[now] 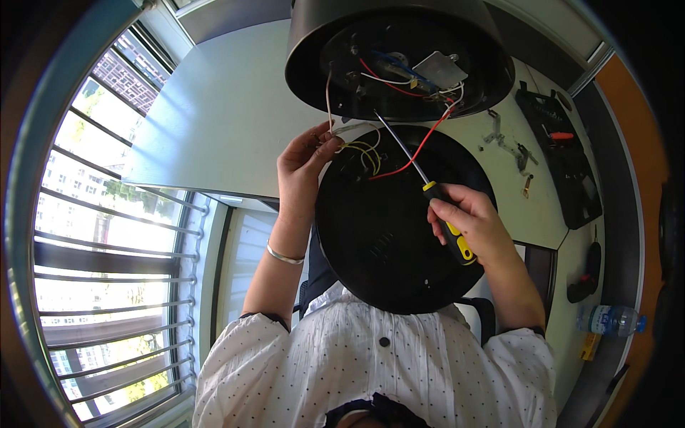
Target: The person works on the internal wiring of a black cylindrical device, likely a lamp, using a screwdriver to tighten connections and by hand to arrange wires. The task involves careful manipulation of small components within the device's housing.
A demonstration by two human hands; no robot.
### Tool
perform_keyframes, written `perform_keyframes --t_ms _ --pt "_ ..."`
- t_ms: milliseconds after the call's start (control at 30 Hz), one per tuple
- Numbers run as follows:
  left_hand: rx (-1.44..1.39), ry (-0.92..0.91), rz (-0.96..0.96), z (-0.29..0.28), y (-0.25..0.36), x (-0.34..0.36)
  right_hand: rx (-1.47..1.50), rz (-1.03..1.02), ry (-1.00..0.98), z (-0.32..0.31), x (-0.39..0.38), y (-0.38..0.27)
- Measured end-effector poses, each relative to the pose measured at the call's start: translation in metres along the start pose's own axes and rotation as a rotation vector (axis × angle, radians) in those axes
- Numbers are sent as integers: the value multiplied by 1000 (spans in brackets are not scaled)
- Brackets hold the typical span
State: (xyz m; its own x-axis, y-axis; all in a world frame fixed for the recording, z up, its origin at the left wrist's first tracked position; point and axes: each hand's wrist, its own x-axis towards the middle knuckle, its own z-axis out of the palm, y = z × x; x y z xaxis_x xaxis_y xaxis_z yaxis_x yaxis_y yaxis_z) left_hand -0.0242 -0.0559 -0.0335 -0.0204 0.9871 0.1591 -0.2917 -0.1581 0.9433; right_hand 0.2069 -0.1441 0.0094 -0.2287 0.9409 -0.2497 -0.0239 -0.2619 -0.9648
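My right hand [467,217] is wrapped round the black and yellow handle of a screwdriver [437,192]. Its long metal shaft points up and left, and the tip shows close to the rim of a dark round appliance body [303,64]. With fingers pinched, my left hand [305,153] grips thin wires beside a loop of yellow wires [369,151]. A black round cover [399,235] lies tilted toward me under both hands. Between body and cover runs a red wire [428,139]. Inside the open body are a metal plate [441,70] and several coloured wires.
On the white table [235,93], small metal parts [503,139] lie to the right. Beyond them are a black tool case [560,153] holding a red-handled tool, a black and red tool [586,274] and a water bottle [610,320]. A barred window [114,242] is at left.
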Motion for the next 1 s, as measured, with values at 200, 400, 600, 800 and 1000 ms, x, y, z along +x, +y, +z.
perform_keyframes --t_ms 200,400,600,800,1000 --pt "-12 -47 32 -4 4 -3 -8 0 -24 -3 -2 2" --pt "11 -47 53 -7 2 -4 4 -6 -20 -5 -4 2" --pt "25 -60 86 -10 3 -2 -53 -6 -9 -7 -4 2" --pt "62 70 173 -13 16 -8 -70 -20 -29 -12 -2 3" --pt "-54 -89 620 -14 71 -45 -26 6 15 -9 -9 -1"
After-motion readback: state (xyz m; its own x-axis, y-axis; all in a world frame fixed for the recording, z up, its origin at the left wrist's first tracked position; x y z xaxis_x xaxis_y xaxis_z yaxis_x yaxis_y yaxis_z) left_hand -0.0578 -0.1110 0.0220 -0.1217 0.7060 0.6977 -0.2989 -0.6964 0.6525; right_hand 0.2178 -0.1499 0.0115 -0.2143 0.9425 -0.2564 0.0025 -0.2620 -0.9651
